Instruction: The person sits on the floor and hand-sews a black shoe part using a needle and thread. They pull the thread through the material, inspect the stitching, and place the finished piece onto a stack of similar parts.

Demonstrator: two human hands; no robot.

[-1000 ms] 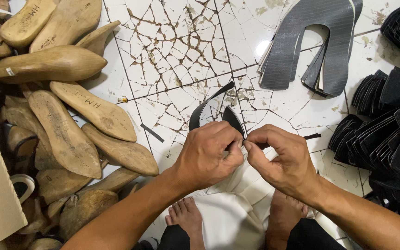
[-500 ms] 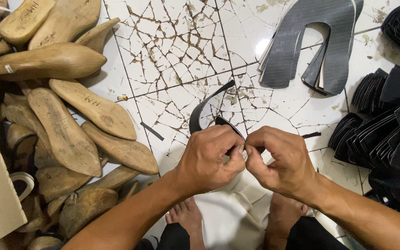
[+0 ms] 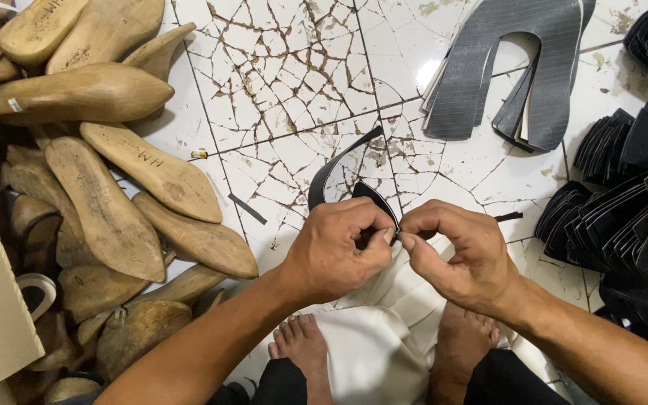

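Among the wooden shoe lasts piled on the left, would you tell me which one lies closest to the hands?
The wooden last at the pile's right edge, its tip pointing toward the left hand; the others lie farther left or higher up.

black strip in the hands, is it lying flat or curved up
Curved up. The black strip arcs off the cracked tile floor in a loop, its near end pinched between the left hand and right hand.
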